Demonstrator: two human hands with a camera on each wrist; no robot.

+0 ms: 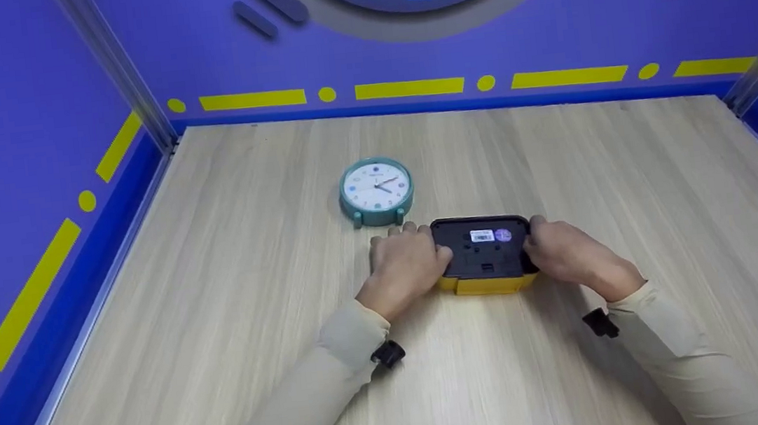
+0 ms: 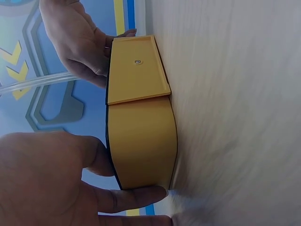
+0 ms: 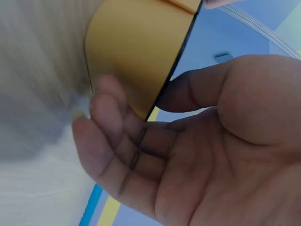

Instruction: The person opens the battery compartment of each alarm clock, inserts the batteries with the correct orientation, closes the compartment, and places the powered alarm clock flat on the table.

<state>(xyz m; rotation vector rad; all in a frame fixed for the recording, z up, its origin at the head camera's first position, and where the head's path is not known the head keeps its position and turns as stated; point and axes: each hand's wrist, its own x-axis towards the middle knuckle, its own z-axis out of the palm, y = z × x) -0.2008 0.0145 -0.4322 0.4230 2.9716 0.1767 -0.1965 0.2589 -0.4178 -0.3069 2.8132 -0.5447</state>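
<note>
A yellow clock (image 1: 487, 287) lies flat with its black back (image 1: 479, 258) turned up, showing a white label, a purple sticker and small knobs. My left hand (image 1: 404, 266) grips its left end, thumb on the black edge and a finger under the yellow side in the left wrist view. At the right end, my right hand (image 1: 573, 248) holds it with the thumb against the black rim and the fingers curled along the yellow side (image 3: 136, 42). The clock's face is hidden underneath. Just beyond my left hand, a round teal alarm clock (image 1: 376, 188) lies face up.
Both clocks lie on a pale wood-grain table (image 1: 265, 203). Blue-purple panels with yellow markings (image 1: 409, 88) enclose the back and sides, with metal posts (image 1: 125, 77) at the back corners. A black wrist device (image 1: 388, 354) sits on the left sleeve, another (image 1: 600, 323) on the right.
</note>
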